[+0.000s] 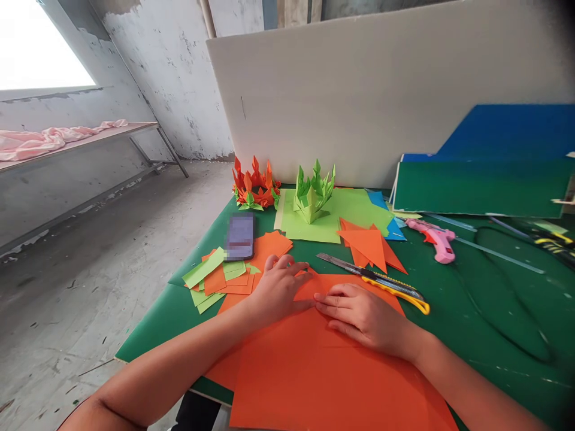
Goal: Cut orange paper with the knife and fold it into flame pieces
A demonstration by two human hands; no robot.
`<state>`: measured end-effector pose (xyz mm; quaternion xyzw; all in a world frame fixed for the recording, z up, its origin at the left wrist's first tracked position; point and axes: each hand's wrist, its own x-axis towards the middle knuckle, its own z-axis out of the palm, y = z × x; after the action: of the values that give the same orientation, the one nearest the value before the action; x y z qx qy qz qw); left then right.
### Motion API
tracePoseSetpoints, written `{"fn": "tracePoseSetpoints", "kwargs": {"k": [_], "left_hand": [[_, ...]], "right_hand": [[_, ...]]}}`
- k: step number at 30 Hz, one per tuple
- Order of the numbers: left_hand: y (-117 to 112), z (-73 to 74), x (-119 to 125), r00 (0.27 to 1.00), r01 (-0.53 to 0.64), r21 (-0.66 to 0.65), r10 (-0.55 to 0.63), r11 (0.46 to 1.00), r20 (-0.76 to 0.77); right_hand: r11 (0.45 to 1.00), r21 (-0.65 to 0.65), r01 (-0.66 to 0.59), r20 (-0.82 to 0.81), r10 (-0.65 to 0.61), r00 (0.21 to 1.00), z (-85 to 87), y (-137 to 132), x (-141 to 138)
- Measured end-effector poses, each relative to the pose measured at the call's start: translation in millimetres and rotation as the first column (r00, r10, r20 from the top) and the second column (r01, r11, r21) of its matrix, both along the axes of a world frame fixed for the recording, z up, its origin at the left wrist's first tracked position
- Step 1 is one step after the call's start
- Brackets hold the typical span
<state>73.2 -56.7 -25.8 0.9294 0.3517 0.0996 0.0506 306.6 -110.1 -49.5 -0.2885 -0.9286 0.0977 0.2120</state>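
Large orange paper sheets [323, 383] lie stacked in front of me, hanging past the near table edge. Over their upper part, my left hand [279, 284] has its fingers curved and spread, thumb stretched toward the right. My right hand [359, 314] rests on the orange paper, fingers extended to the left and close to the left thumb. Whether a smaller orange piece lies under the fingertips I cannot tell, since the colours merge. A yellow-handled utility knife [377, 280] with its blade out lies just beyond my right hand. Orange and green paper pieces [224, 278] lie left of my left hand.
A phone [239, 237] lies beyond the paper pieces. Farther back stand an orange folded-paper crown [256, 185] and a green one [313, 197]. Folded orange triangles [368, 245] and a pink glue gun [435, 238] with a cord are right. A white board [341, 96] stands behind the green table [503, 335].
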Motion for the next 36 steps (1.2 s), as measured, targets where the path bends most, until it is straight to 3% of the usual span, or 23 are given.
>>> {"fn": "tracePoseSetpoints", "kwargs": {"k": [5, 10, 15, 20, 25, 32, 36], "left_hand": [[-4, -2.9, 3, 1.0, -0.004, 0.036, 0.005, 0.999, -0.012], [-7, -5.9, 6, 1.0, -0.008, 0.077, 0.009, 0.997, -0.008], [-6, -5.9, 8, 0.999, -0.016, 0.069, 0.019, 0.997, -0.04], [-5, -7.0, 8, 0.999, -0.012, 0.076, 0.015, 0.997, -0.036], [-5, -12.2, 8, 1.0, -0.011, 0.126, 0.011, 0.992, -0.001], [-1, -8.3, 8, 0.999, -0.042, 0.079, 0.042, 0.996, -0.003], [11, -8.0, 8, 1.0, 0.003, 0.018, -0.004, 1.0, 0.016]], "right_hand": [[0.999, -0.033, 0.019, -0.068, -0.021, 0.997, -1.1, -1, 1], [0.968, -0.102, 0.228, -0.22, -0.246, 0.944, -4.6, 5, -4], [0.929, -0.115, 0.352, -0.107, -0.363, 0.925, -3.6, 9, -14], [0.95, -0.041, 0.31, -0.016, -0.31, 0.95, -3.0, 6, -20], [0.943, 0.041, 0.332, 0.063, -0.334, 0.941, 0.5, 3, -21], [0.944, 0.094, 0.316, 0.0, -0.317, 0.948, 3.0, 2, -4], [0.947, 0.13, 0.292, -0.004, -0.294, 0.956, 1.6, 1, -2]]}}
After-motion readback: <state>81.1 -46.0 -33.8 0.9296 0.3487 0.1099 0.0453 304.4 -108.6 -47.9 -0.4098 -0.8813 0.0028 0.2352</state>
